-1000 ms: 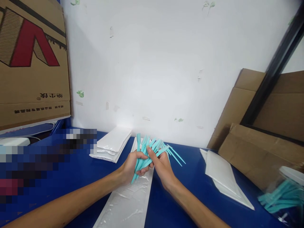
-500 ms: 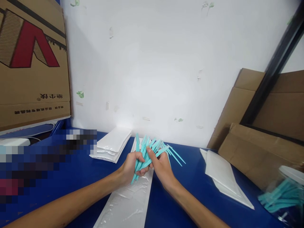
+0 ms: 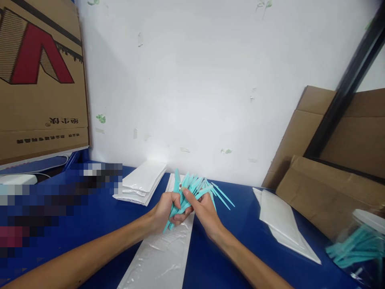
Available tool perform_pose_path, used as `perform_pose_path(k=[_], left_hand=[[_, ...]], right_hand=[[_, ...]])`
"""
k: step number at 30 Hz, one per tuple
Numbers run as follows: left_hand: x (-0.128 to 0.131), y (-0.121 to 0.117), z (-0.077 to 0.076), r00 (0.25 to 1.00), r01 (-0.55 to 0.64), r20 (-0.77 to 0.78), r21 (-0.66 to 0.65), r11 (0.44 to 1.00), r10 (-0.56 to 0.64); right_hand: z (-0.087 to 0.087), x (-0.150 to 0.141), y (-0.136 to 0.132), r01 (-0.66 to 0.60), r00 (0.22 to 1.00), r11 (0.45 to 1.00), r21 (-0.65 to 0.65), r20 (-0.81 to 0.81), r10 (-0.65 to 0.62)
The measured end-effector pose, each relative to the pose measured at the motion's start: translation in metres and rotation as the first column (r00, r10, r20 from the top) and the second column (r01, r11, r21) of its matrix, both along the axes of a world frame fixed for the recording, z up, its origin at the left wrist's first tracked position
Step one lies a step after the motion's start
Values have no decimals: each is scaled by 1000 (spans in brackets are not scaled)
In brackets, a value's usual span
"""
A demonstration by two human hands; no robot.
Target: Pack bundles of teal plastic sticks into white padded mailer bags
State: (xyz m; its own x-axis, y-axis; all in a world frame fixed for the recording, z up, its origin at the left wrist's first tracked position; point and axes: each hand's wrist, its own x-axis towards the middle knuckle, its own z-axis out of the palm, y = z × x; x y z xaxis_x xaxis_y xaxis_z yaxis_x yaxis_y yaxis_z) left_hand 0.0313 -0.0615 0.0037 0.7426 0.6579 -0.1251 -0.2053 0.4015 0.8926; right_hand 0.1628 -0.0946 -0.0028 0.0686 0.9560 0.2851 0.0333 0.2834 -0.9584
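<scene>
My left hand [image 3: 166, 206] is wrapped around a bunch of flat, tapering turquoise plastic sticks [image 3: 177, 181], whose ends poke out above and below the fingers. From the other side my right hand [image 3: 206, 210] closes on the same bunch, thumb laid across the sticks near the middle. The hands meet over a long white padded envelope [image 3: 164, 257] lying on the table. Just beyond my right hand, a few loose turquoise sticks [image 3: 223, 196] rest on the blue surface. Fingers hide part of the bunch, and its lower end hangs over the envelope.
Folded white envelopes [image 3: 144, 176] are stacked at the back left. More white envelopes [image 3: 279, 214] lie to the right, beside a brown cardboard box [image 3: 319, 196]. A clear jar [image 3: 359, 249] of turquoise sticks stands at the far right. A large carton [image 3: 45, 100] rises on the left.
My right thumb has slid slightly up and left across the sticks. Within my left hand, the leftmost stick has shifted a little. Both hands stay over the envelope.
</scene>
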Motion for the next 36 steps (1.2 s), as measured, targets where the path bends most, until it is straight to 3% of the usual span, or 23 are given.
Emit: perform_pose_path(k=[6, 11, 15, 19, 23, 25, 27, 29, 31, 33, 36], left_hand=[[0, -3, 2, 986, 166, -33, -5, 986, -166], [2, 1, 0, 998, 29, 55, 28, 999, -31], [4, 1, 5, 997, -21, 78, 101, 995, 14], [9, -8, 18, 991, -64, 127, 115, 991, 49], [7, -11, 28, 973, -202, 142, 163, 966, 180], [4, -5, 29, 956, -289, 29, 264, 920, 291], [5, 4, 29, 927, -247, -186, 353, 903, 326], [13, 11, 28, 906, -123, -346, 334, 934, 243], [30, 15, 29, 918, -24, -371, 301, 953, 141], [52, 14, 30, 906, 17, -407, 307, 952, 115], [79, 9, 30, 901, -15, -393, 392, 920, 183]], right_hand=[[0, 0, -2, -102, 990, 992, -73, -109, 94], [-1, 1, 1, -58, 988, 995, -86, -147, 45], [2, 1, 1, -159, 973, 983, -95, -186, 139], [11, 1, -1, -185, 956, 977, -104, -250, 154], [30, 18, 4, -28, 943, 1000, -2, -333, 26], [42, 39, 11, 95, 908, 989, 113, -417, -39], [50, 66, 19, 176, 876, 966, 191, -479, -64], [54, 93, 27, 255, 841, 940, 228, -532, -99], [52, 115, 34, 314, 814, 927, 204, -561, -152], [47, 129, 39, 346, 800, 920, 184, -570, -187], [41, 136, 43, 367, 799, 919, 145, -554, -232]])
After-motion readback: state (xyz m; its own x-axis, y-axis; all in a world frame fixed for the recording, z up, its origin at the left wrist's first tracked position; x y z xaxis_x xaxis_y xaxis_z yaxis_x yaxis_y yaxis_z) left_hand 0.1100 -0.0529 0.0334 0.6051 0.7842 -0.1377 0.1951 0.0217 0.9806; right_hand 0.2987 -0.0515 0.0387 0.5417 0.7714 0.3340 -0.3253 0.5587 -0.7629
